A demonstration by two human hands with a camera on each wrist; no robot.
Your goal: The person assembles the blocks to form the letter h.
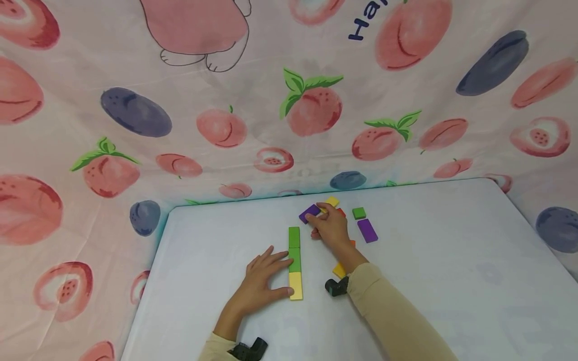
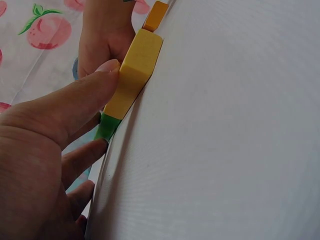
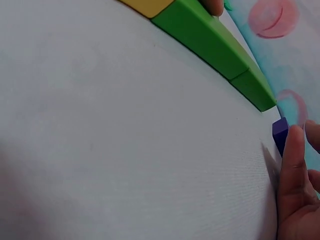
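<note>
I see the left hand [image 1: 264, 281] with its fingers spread wide, clasping nothing. Its thumb touches the side of the yellow block [image 1: 296, 288], and a fingertip touches the middle green block [image 1: 295, 264]. I have the right hand [image 1: 334, 230] pinching the purple block [image 1: 307, 214] with thumb and finger. That block sits just past the top end of the row, a bit to the right, tilted and apart from the far green block [image 1: 294, 237].

The three row blocks lie end to end in a straight line, touching. They look smooth and thick, like little bricks with flat sides. I can't tell what they are made of. The table [image 1: 451, 240] is white and flat, and the cloth [image 1: 311, 165] behind it has soft folds and painted fruit.

Near the right hand I see a small green block [image 1: 358, 213] and a second purple block [image 1: 368, 231], with a pale yellow block [image 1: 332, 201] partly hidden. The table's back edge is near there. I see a strip of white between the row and the right arm, and a wide stretch of white to the right.
</note>
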